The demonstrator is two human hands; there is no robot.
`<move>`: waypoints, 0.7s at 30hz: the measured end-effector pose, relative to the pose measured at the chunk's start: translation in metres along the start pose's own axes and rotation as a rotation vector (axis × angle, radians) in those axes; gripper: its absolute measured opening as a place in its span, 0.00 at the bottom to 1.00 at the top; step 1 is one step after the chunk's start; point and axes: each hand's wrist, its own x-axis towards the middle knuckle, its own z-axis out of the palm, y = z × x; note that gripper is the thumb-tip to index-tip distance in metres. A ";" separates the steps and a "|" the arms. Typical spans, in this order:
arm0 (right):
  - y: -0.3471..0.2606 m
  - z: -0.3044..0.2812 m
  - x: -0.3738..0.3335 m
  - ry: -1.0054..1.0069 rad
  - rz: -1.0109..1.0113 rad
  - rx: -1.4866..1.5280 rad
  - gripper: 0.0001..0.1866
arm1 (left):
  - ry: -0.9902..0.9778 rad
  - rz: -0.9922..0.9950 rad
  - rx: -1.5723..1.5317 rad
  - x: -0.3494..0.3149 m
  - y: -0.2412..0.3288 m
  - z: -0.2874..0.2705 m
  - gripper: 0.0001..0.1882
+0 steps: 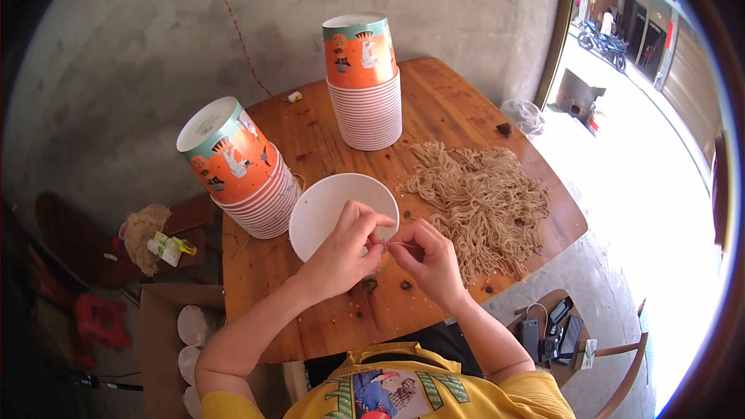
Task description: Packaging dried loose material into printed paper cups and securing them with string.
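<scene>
My left hand (pixel 351 248) and my right hand (pixel 429 260) meet over the near side of the table, fingertips pinched together on a thin tan string (pixel 399 244). Most of the string is hidden by my fingers. Just behind my left hand, a white paper bucket (pixel 318 206) lies tilted with its open mouth toward me. To the right of my right hand spreads a tangled heap of tan strings (pixel 489 202).
Two stacks of upturned orange and green printed paper buckets, a left stack (pixel 240 159) and a far stack (pixel 363 70), stand on the wooden table (pixel 310 318). A cardboard box (pixel 159 341) holds white round items at lower left. A stool (pixel 559 306) with small devices stands at right.
</scene>
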 end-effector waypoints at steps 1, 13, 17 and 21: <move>-0.001 0.001 -0.001 0.007 -0.038 -0.045 0.05 | -0.008 -0.005 0.016 0.000 0.000 0.000 0.17; 0.011 0.012 -0.004 0.185 -0.426 -0.436 0.09 | 0.153 0.024 0.403 -0.008 0.013 0.011 0.09; 0.008 0.011 -0.005 0.184 -0.505 -0.507 0.11 | 0.227 -0.066 0.199 -0.012 0.013 0.016 0.08; 0.004 0.014 -0.004 0.179 -0.556 -0.536 0.12 | 0.252 -0.184 0.037 -0.014 0.012 0.015 0.08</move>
